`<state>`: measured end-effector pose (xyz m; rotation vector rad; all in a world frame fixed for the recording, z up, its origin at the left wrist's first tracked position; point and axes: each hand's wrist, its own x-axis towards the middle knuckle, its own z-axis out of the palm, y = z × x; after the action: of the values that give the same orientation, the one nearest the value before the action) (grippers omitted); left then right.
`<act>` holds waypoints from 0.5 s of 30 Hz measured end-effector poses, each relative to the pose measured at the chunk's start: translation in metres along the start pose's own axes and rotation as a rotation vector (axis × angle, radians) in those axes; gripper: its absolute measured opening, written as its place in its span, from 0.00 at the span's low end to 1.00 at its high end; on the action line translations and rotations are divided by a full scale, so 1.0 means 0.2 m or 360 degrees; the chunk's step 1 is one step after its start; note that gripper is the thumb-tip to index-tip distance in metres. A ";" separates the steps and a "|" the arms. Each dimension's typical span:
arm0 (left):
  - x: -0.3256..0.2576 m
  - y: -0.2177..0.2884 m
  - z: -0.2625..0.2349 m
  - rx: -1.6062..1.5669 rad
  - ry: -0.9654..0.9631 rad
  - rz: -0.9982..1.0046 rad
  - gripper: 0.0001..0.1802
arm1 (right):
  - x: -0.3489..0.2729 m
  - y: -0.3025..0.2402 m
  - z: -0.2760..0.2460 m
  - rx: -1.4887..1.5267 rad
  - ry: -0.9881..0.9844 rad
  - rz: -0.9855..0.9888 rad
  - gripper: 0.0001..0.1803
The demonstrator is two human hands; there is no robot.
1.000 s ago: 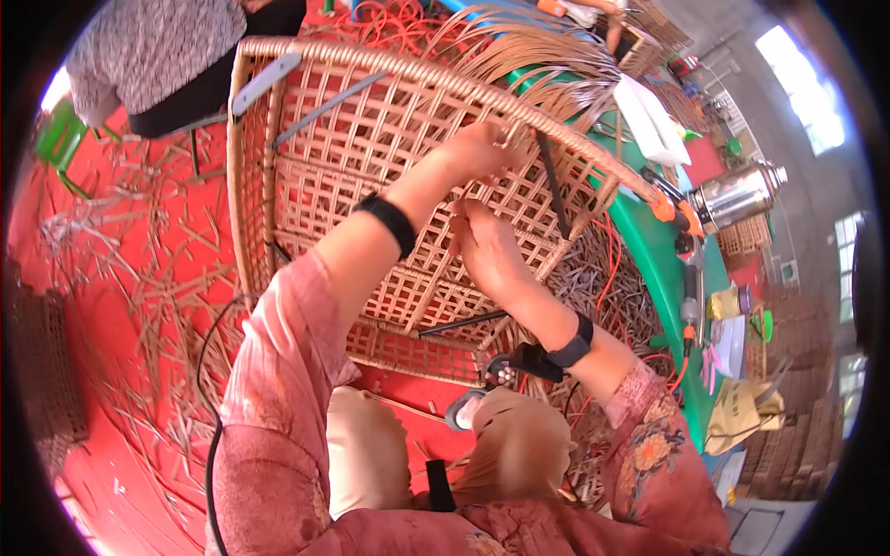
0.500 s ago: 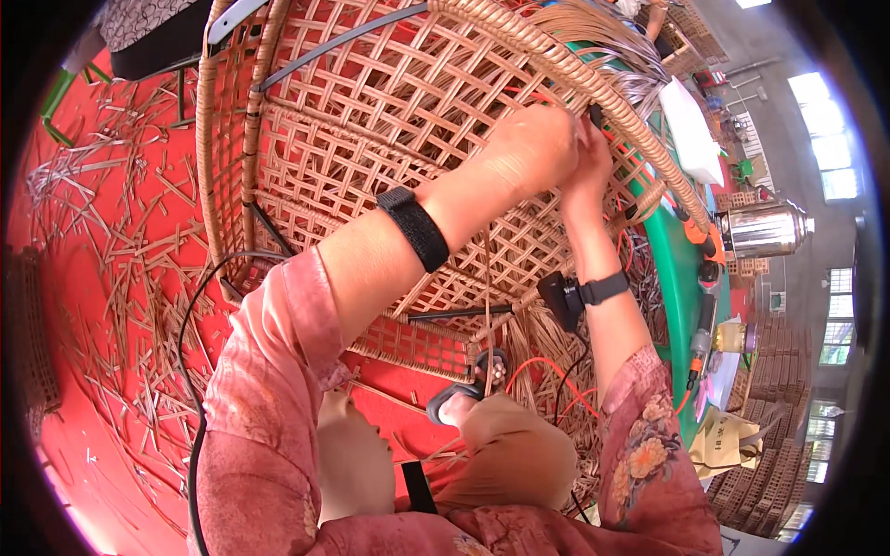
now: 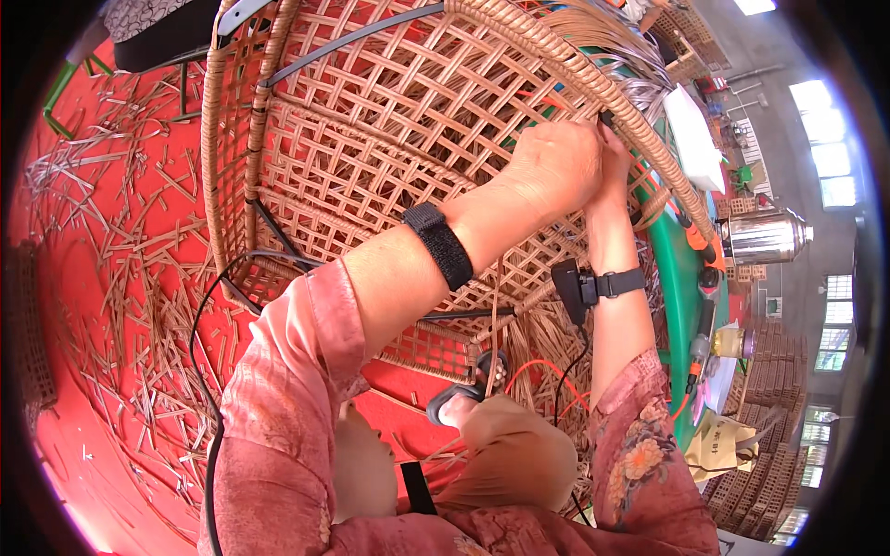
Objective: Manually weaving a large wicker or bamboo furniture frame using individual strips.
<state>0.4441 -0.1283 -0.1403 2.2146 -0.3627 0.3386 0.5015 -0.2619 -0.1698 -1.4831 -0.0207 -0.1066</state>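
Observation:
A large woven rattan piece [image 3: 371, 120] with an open lattice and a thick wrapped rim [image 3: 593, 74] stands before me; I cannot tell whether it is a chair or a basket. At the inside of its right rim my left hand [image 3: 560, 165] is closed in a fist. My right hand [image 3: 612, 176] meets it there, fingers bent and partly hidden behind the left. Whatever they grip is hidden. A small dark piece [image 3: 605, 119] shows just beyond the fingers, against the rim. Below my left forearm a thin cane strand [image 3: 491, 320] hangs down.
Cut strips [image 3: 139, 269] litter the red floor. To the right, a green table [image 3: 681, 324] bears an orange-and-grey power tool [image 3: 703, 343], a shiny metal canister [image 3: 765, 233] and a white box [image 3: 692, 139]. Long cane bundles [image 3: 603, 37] lie beyond the rim. A black cable [image 3: 206, 371] runs along my left arm.
Both hands have moved a little to the right and nearer, staying together at the rim. The woven piece has shifted slightly rightward in view.

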 end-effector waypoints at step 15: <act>0.10 -0.15 0.00 -0.0196 0.0158 -0.0136 0.15 | 0.06 0.01 -0.03 -0.0223 0.0265 0.0207 0.07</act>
<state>0.4741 -0.1140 -0.1539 2.0773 -0.2279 0.3687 0.5136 -0.2686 -0.1712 -1.6071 0.2217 -0.1277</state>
